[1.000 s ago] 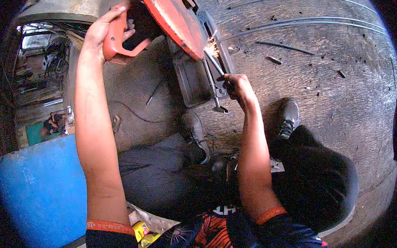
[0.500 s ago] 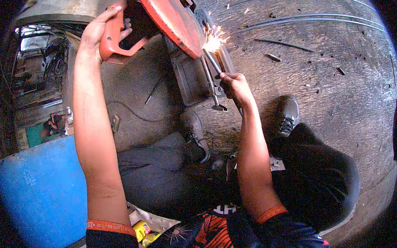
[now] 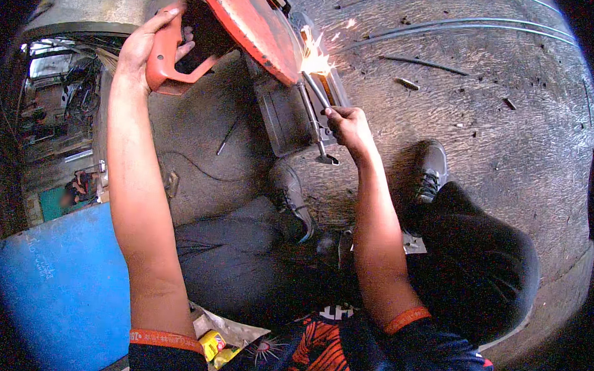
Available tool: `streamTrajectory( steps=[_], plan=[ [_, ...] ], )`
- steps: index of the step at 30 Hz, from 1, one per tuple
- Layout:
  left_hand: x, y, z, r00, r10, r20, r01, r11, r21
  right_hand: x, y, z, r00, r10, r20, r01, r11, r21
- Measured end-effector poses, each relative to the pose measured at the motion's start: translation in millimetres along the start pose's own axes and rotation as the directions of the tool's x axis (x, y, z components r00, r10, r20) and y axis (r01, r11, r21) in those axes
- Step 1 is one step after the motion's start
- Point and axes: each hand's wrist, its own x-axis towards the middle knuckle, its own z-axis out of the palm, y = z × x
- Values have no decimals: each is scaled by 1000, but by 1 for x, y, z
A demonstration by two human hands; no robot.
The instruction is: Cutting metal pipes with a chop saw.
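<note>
My left hand (image 3: 138, 51) is wrapped round the orange loop handle (image 3: 164, 64) of a cut-off saw. The saw's round orange blade guard (image 3: 254, 31) tilts over its grey metal base (image 3: 283, 122). Bright sparks (image 3: 316, 57) fly beside the lower edge of the guard; the blade's cutting edge is hidden there. My right hand (image 3: 352, 129) is closed round a thin metal rod (image 3: 316, 87), whose far end reaches into the sparks. Just left of that hand, the saw's vise screw with its crank handle (image 3: 326, 159) sticks out toward me.
Long thin metal rods (image 3: 469, 26) lie on the worn floor at the far right, with a dark bar (image 3: 425, 64) and small scraps nearer. A short rod (image 3: 227, 139) lies left of the base. My shoes (image 3: 430, 168) flank the saw's near end. A blue panel (image 3: 61, 281) stands at left.
The saw handle and guard have shifted slightly left with my left hand. The right hand and rod have moved slightly left too. The spray of sparks has changed shape.
</note>
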Motion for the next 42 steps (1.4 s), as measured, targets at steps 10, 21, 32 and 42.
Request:
streamTrajectory(
  steps=[10,21,32,42],
  plan=[
    [3,-2,-1,1000,5,11,-5,1000,-26,4,4,4,983,-144,-109,111,958,-264],
    [5,-2,-5,1000,-16,-8,16,1000,19,9,15,7,950,-260,-174,171,897,-407],
    [-25,-39,12,996,67,-59,-64,996,61,3,23,-36,985,150,-79,-105,904,415],
    [-44,-51,28,980,158,-125,-142,982,125,3,25,-31,935,293,198,-351,836,421]
  ],
)
